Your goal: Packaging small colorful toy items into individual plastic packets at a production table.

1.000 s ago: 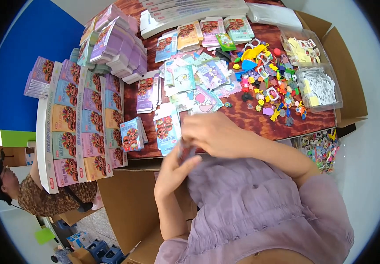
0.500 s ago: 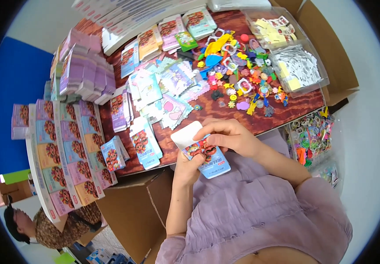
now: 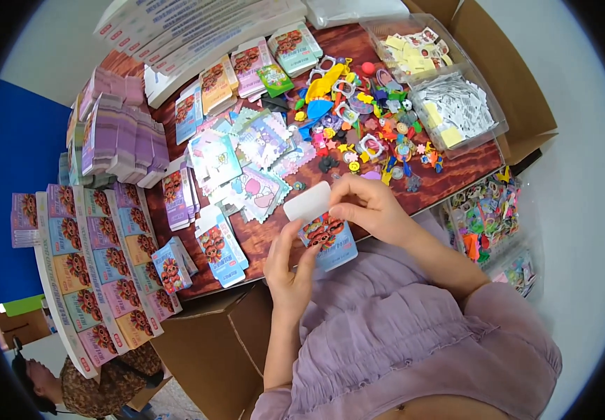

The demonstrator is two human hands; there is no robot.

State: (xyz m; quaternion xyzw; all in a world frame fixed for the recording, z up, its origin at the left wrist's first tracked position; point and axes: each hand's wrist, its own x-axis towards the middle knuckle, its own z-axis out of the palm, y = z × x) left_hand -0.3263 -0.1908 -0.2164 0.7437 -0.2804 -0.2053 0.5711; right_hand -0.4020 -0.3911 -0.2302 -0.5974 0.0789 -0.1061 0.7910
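Observation:
A light-blue card packet (image 3: 332, 248) with a red cartoon print is held up over my lap, its white flap (image 3: 307, 201) raised at the top. My right hand (image 3: 369, 206) pinches its upper edge beside the flap, thumb and forefinger together. My left hand (image 3: 290, 276) is at the packet's left side, thumb and forefinger apart, the thumb tip at the packet's edge. Beyond lie loose pastel cards with zigzag edges (image 3: 260, 192). A heap of small colourful trinkets (image 3: 369, 119) spreads to their right.
Display trays of packets (image 3: 99, 273) and stacked purple packets (image 3: 124, 140) stand left. Blue packets (image 3: 220, 248) lie at the near edge. Two clear bins (image 3: 456, 108) hold stickers and paper slips at right. A cardboard box (image 3: 208, 343) is below; a person (image 3: 99, 381) is at lower left.
My left thumb and forefinger have spread and moved off the packet's face to its left edge. My right hand still pinches the top. The view has shifted slightly.

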